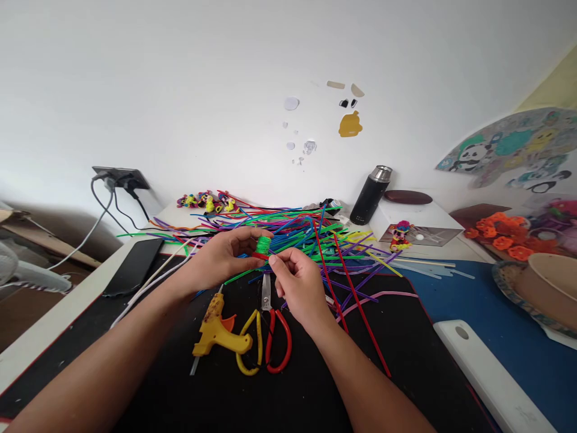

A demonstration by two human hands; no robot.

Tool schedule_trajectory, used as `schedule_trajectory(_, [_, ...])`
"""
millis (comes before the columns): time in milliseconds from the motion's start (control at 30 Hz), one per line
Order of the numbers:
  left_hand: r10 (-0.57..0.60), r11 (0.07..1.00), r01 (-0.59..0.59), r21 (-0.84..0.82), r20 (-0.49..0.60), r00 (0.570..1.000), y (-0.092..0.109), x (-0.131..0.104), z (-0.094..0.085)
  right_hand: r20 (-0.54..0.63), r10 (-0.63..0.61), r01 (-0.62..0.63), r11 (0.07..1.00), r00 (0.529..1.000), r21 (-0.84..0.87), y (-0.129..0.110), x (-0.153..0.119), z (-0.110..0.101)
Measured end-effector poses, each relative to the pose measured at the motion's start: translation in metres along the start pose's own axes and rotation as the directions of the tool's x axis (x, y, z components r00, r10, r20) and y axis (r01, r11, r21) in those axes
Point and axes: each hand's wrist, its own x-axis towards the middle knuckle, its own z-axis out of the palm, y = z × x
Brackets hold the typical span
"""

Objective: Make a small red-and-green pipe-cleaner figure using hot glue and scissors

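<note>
A small coil of green pipe cleaner (264,244) with a red part (260,257) below it is held up above the desk mat. My left hand (229,255) grips this piece from the left, fingers behind and thumb in front. At its lower right, my right hand (295,279) pinches the end of the red part between thumb and fingertips. Scissors (266,300) with one yellow and one red handle lie just below my hands. Left of them rests a yellow glue gun (219,331) with an orange trigger.
Many coloured pipe cleaners (288,231) spread behind my hands. A phone (134,266) lies left. At the back right are a black flask (371,195), a white box (419,219) and a small figure (399,236). A long white object (493,376) lies right.
</note>
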Motion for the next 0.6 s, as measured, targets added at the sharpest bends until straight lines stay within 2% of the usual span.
schedule_trajectory(233, [0.01,1.0,-0.01,0.021,0.006,1.0,-0.0027,0.0008,-0.004,0.001,0.01,-0.01,1.0,1.0,0.01,0.0001,0.0006,0.0005])
schedule_trajectory(433, [-0.035,0.999,0.035,-0.006,0.031,0.999,-0.0018,0.0007,-0.0048,0.002,0.012,-0.013,1.0,1.0,0.009,-0.0029,-0.0001,0.0001])
schedule_trajectory(600, [-0.031,0.998,0.031,0.063,0.006,0.999,-0.0057,0.0016,-0.0063,0.006,0.011,-0.012,1.0,1.0,0.012,-0.0019,0.0001,-0.0004])
